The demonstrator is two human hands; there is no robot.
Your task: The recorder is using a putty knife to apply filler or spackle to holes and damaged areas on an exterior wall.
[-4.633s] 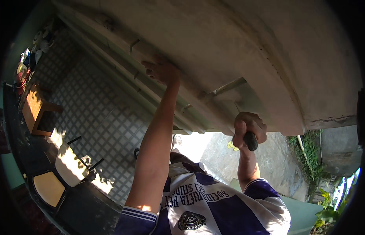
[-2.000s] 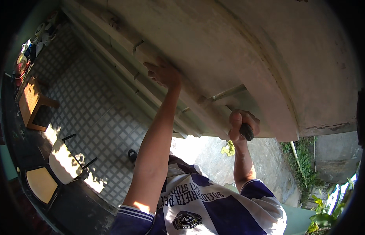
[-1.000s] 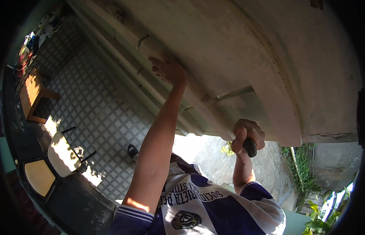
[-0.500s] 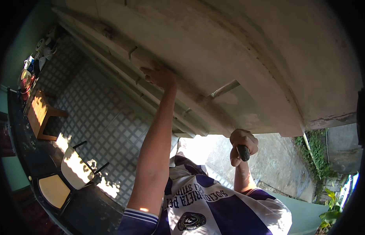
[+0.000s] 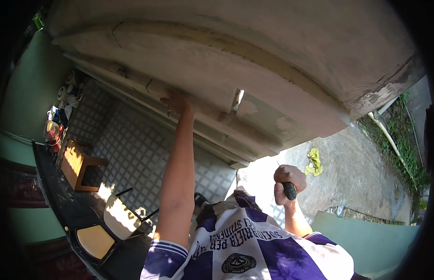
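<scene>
My left arm reaches up to a pale stepped ledge (image 5: 207, 109) on the plastered structure. There my left hand (image 5: 179, 102) rests against the ledge's edge, its fingers outstretched and partly in shadow. My right hand (image 5: 290, 178) is closed round the dark handle (image 5: 289, 191) of a tool, held in front of the bright concrete. Its working end is mostly hidden behind the fist, so the kind of tool cannot be told. Between the hands, a narrow slot (image 5: 237, 99) in the plaster lets light through.
A wooden stool (image 5: 75, 161) and chairs (image 5: 119, 217) stand at the left on a tiled floor (image 5: 137, 151). Assorted household items (image 5: 54, 130) are piled beyond them. A yellow-green cloth (image 5: 314, 162) lies on the concrete at right, near a white pipe (image 5: 389, 137) and a low green wall (image 5: 366, 240).
The view has shifted, bringing the yellow-green cloth and more of the pipe into sight. My left hand still touches the ledge, and my right still grips the dark-handled tool.
</scene>
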